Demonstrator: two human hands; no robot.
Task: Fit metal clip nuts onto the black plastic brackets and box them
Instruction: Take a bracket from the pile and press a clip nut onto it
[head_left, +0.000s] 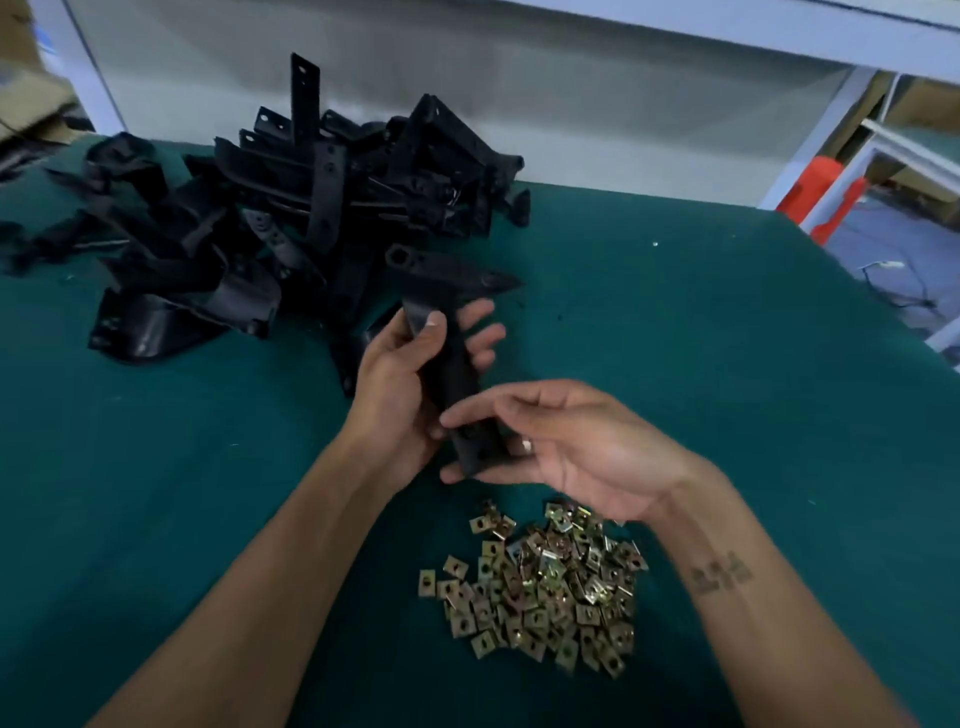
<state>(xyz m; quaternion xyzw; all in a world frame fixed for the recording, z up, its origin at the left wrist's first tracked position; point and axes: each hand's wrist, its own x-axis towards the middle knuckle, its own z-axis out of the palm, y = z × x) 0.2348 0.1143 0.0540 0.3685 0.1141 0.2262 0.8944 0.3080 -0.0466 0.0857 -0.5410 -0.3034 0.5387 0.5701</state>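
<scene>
Left hand (400, 379) grips 1 black bracket (452, 332) above the green table (727, 364).

The right hand (566, 441) lies palm up with relaxed fingers against the bracket's lower end, something small and pale between its fingers; whether that is a clip nut cannot be told. A heap of clip nuts (540, 582) lies just below; the bracket pile (291, 218) sits behind.

green table cover (727, 364), white frame (826, 140), orange object (826, 202)

No text can be read (the right forearm (722, 574) tattoo is blurred).
</scene>
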